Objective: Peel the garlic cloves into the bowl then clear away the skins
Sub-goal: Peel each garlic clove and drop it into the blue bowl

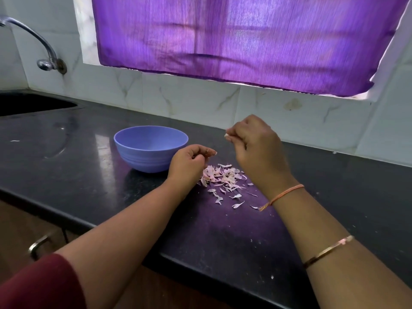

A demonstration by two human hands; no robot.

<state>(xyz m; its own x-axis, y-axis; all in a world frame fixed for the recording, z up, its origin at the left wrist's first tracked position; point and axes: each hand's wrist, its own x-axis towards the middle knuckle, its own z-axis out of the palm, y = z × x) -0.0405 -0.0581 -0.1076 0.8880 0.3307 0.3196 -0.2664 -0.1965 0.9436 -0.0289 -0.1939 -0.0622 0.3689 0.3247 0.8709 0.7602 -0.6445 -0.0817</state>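
While my right hand [252, 139] pinches the small garlic clove [227, 135] at its end, probably slippery once bare, my left hand [189, 162] curls just below; whether it holds anything, I cannot tell.

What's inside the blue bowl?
Only the far inner wall of the blue bowl shows, and it is bare. Its near rim hides the bottom, so whatever lies down there cannot be seen.

The black stone countertop [89, 152] is polished, glossy and finely speckled. The round lavender-blue plastic bowl [151, 150] looks smooth with a satin sheen and faint ridges low on its wall. The pinkish-white garlic skins [223, 177] are thin, dry, papery. The purple cloth curtain [245, 41] shows a fine ribbed weave; the curved metal tap [44, 63] is shiny chrome.
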